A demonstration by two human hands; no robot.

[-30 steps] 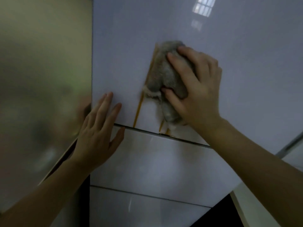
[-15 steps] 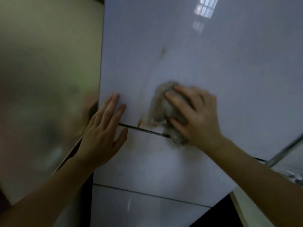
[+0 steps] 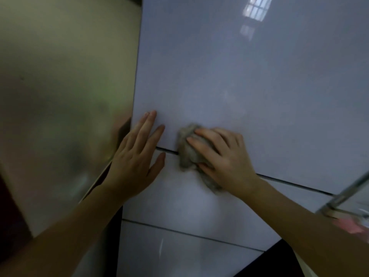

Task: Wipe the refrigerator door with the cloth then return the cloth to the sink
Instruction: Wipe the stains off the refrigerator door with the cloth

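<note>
The glossy white refrigerator door fills most of the view, with a dark seam running across below it. A crumpled grey cloth is pressed over that seam, and my right hand grips it against the door. Flat on the door's lower left edge rests my left hand, fingers spread, holding nothing. No orange streaks show on the door around the cloth.
A beige, shiny side panel stands to the left of the door. Lower white door panels sit below the seam. At the far right a metal bar and something pink are partly in view.
My right hand has dragged the cloth down and to the left, from the door's middle to the seam. The orange streaks seen earlier are gone. My left hand has stayed put.
</note>
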